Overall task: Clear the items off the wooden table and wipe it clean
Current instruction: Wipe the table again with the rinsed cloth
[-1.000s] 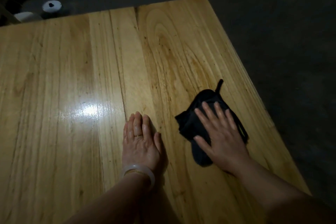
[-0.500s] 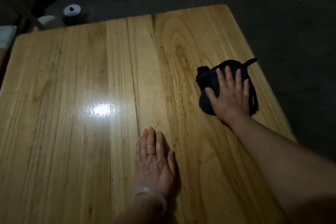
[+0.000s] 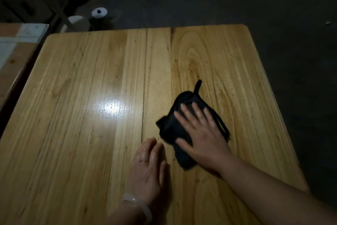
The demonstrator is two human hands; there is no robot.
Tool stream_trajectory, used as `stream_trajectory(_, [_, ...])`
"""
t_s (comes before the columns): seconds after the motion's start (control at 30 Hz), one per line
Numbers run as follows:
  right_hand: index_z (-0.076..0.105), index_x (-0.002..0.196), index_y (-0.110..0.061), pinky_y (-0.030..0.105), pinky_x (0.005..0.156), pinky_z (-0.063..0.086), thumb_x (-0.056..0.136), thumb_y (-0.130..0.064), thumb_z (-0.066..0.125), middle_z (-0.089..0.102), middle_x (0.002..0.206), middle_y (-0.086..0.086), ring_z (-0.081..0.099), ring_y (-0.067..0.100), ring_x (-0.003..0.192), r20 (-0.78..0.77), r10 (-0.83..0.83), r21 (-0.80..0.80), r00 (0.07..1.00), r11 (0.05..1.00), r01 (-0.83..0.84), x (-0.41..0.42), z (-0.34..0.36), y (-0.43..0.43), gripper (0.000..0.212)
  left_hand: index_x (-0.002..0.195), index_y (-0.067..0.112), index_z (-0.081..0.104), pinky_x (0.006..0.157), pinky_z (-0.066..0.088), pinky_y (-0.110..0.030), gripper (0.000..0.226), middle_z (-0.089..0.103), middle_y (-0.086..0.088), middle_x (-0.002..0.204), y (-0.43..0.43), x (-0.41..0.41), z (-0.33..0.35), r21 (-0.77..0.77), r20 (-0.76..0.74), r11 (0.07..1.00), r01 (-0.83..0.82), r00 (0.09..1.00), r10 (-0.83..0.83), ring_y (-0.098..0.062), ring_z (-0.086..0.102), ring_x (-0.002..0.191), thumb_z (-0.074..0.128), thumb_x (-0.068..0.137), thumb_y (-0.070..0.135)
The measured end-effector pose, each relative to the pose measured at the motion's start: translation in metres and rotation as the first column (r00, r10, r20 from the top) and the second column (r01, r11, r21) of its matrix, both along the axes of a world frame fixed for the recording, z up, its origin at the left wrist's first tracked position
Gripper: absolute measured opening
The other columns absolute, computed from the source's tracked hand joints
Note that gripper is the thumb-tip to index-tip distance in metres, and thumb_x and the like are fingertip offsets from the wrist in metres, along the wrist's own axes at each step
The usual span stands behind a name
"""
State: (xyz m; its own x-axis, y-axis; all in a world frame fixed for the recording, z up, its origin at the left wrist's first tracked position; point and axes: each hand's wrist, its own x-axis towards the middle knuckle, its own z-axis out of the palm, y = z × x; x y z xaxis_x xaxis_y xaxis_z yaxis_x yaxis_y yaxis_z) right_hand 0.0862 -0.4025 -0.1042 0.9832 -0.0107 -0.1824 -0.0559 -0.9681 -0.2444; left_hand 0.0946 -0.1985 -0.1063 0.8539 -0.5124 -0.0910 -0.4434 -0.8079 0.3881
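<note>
Since half a second ago the cloth (image 3: pixel 182 131) has slid back from the table's (image 3: pixel 76 82) right edge toward the left hand (image 3: pixel 147 170). Right hand (image 3: pixel 202 139) presses it, fingers spread flat, not clenched; left lies flat, empty, just beside.

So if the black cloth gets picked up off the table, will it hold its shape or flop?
Probably flop: the black cloth lies bunched in soft folds under the right hand, with a loose strip trailing out. It likely slides easily on the glossy table and seems light.
</note>
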Motion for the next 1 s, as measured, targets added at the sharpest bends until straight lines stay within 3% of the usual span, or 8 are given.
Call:
stream_trajectory(0.13, [0.004,0.155,-0.033,0.046,0.118,0.0,0.096,-0.065,0.019,-0.004,0.163,-0.009,-0.007,0.018,0.15,-0.008,0.018,-0.051,1.0,0.999,-0.019,-0.035,-0.006,-0.034,0.069,0.133,0.009,0.049,0.108,0.034,-0.041,0.047,0.043,-0.011,0.141,0.007,0.065,0.006,-0.025,0.08,0.994,-0.11,0.991,0.111,-0.029,0.041,0.129,0.036,0.093,0.033])
stream_trajectory(0.33, [-0.011,0.152,-0.037,0.041,0.12,-0.011,0.087,-0.072,0.0,-0.021,0.159,-0.01,-0.026,0.013,0.145,-0.007,-0.324,-0.134,0.946,0.938,0.32,0.011,-0.008,-0.084,0.075,0.135,0.01,0.043,0.114,0.024,-0.042,0.045,0.037,-0.013,0.144,0.014,0.161,-0.004,0.091,0.173,0.971,-0.222,0.964,0.205,-0.029,0.03,0.133,0.046,0.093,0.026])
stream_trajectory(0.63, [-0.007,0.154,-0.03,0.046,0.119,-0.009,0.094,-0.067,0.015,-0.016,0.162,-0.003,-0.019,0.022,0.148,0.004,-0.597,-0.147,0.802,0.793,0.591,0.109,-0.013,-0.103,0.074,0.139,0.013,0.038,0.116,0.02,-0.036,0.049,0.029,-0.008,0.147,0.022,0.176,-0.019,0.072,0.138,0.969,-0.235,0.965,0.224,-0.023,0.023,0.137,0.042,0.093,0.03])
stream_trajectory(0.8, [-0.008,0.154,-0.028,0.049,0.119,-0.009,0.095,-0.066,0.015,-0.017,0.162,0.0,-0.018,0.027,0.147,0.006,-0.576,-0.153,0.817,0.807,0.57,0.17,-0.011,-0.078,0.074,0.142,0.015,0.034,0.117,0.011,-0.032,0.057,0.025,-0.006,0.151,0.02,0.174,-0.016,0.097,0.14,0.969,-0.226,0.967,0.212,-0.02,0.016,0.141,0.026,0.091,0.04])
stream_trajectory(1.0, [-0.01,0.154,-0.031,0.049,0.118,-0.011,0.095,-0.065,0.015,-0.019,0.161,-0.001,-0.021,0.026,0.147,0.016,-0.342,-0.116,0.94,0.933,0.341,0.23,-0.011,-0.008,0.073,0.139,0.011,0.041,0.116,0.022,-0.041,0.062,0.033,-0.011,0.148,0.019,0.174,-0.013,0.084,0.146,0.971,-0.223,0.967,0.21,-0.025,0.024,0.139,0.021,0.088,0.041])
